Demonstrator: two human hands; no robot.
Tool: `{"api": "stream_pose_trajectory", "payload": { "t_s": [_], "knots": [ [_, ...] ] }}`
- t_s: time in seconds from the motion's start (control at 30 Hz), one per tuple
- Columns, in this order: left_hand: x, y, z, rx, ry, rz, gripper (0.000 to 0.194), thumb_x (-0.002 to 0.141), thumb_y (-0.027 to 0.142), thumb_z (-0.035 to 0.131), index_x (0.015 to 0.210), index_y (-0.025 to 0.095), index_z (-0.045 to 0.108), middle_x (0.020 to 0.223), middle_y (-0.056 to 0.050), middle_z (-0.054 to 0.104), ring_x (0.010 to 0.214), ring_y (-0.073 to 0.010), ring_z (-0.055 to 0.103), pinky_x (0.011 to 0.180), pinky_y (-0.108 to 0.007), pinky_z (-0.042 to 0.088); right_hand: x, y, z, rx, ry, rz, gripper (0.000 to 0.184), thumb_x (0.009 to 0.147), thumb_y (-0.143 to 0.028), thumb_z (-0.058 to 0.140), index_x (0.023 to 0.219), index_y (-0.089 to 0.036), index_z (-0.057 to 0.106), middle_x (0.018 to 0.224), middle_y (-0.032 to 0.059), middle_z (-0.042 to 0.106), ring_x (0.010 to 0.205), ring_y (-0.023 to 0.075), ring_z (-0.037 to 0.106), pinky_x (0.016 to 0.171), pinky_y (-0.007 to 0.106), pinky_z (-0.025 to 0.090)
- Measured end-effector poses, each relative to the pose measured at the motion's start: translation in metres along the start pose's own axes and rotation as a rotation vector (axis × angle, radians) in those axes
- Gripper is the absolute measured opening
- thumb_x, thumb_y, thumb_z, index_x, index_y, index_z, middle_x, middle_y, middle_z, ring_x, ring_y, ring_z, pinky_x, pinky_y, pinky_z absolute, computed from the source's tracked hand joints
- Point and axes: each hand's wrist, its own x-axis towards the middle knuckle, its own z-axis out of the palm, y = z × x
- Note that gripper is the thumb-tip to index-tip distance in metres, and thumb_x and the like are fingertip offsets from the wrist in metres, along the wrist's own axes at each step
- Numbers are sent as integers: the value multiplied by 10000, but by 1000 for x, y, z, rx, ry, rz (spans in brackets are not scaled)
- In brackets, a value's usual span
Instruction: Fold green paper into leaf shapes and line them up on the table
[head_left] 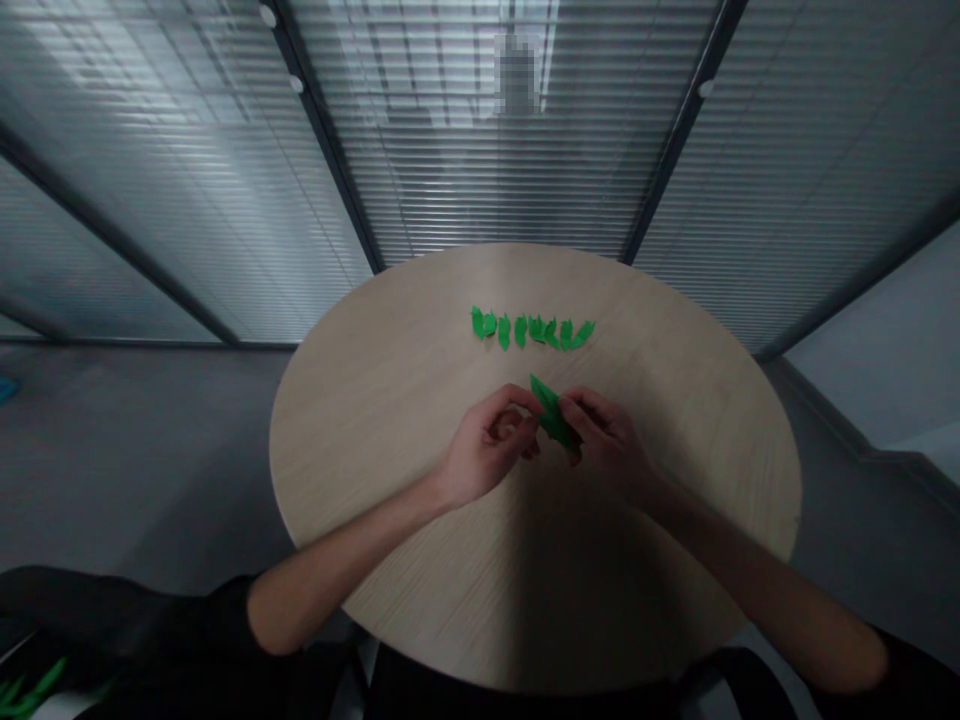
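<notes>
Between my two hands is a bright green, leaf-shaped piece (549, 408), tilted, with a pointed tip toward the far side. Its material is hard to make out. My left hand (499, 435) pinches its left edge with thumb and fingertips. On the other side, my right hand (604, 435) grips its right edge, the thumb on top and some fingers hidden. Beyond the hands, several smaller green leaf-like pieces (520, 331) lie in a row on the wooden table (360, 430).
The table is oval in view, its far edge close to glass panels with blinds (495, 190). At the lower left, partly cut off, are more green pieces (34, 690) beside a dark sleeve. A blue object (7, 389) lies on the floor at far left.
</notes>
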Motion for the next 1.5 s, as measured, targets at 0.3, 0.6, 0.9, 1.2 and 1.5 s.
{"api": "stream_pose_trajectory", "payload": {
  "t_s": [0.3,0.6,0.9,1.2,1.5],
  "knots": [
    [-1,4,1,151,-38,69,141,850,193,691,971,166,623,852,-23,664,685,-109,638,594,-217,509,0,-5,-1,-21,29,-3,391,911,-554,657,769,-189,646,585,-56,468,466,75,388,392,231,267],
    [0,1,1,168,-36,77,144,909,260,695,1000,156,650,862,-32,667,678,-109,621,581,-223,508,1,-4,-2,-34,40,-9,345,894,-507,676,833,-171,724,567,-54,471,456,75,369,397,240,245],
    [3,-5,-9,219,-78,131,188,936,316,741,1064,180,732,996,-59,651,793,-128,657,620,-223,540,1,-2,-2,-12,48,6,326,871,-487,715,859,-166,771,613,-20,561,514,88,421,433,232,286],
    [5,0,-14,300,-73,231,104,942,262,734,1008,182,746,1105,-74,627,889,-147,686,786,-285,595,1,-3,-2,-33,-14,30,322,925,-456,654,990,-166,781,757,23,664,577,104,489,461,236,322],
    [5,0,-10,133,-103,-23,172,908,279,750,1010,146,712,843,-36,720,712,-126,666,644,-234,516,1,3,-1,41,74,-57,270,942,-474,648,977,-213,588,688,-65,564,453,62,439,399,206,315]
  ]
}}
